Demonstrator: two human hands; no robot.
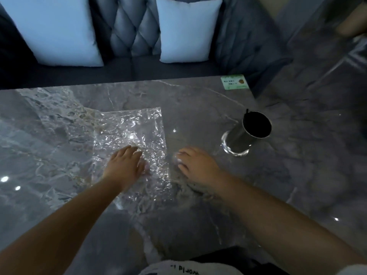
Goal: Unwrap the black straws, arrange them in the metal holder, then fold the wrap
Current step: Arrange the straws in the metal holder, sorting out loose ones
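Clear plastic wrap [129,139] lay flat on marble table [198,100], long axis running away from body. Left hand [125,167] pressed on near half, fingers spread; right hand [195,163] open, empty, just beside right edge. Metal holder [246,133], dark inside, well right.

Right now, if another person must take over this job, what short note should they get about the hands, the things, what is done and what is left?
Left hand: open, palm down, flat on the clear wrap.
Right hand: open, holds nothing, fingers at the wrap's right edge; I cannot tell if they touch it.
Wrap: empty, crinkled, spread flat on the marble table, not yet folded.
Metal holder: upright on the table, right of the wrap, dark inside; one black straw tip shows above the rim.
Done: no loose straws on the table, so they seem to be in the holder.
Left: fold the wrap.
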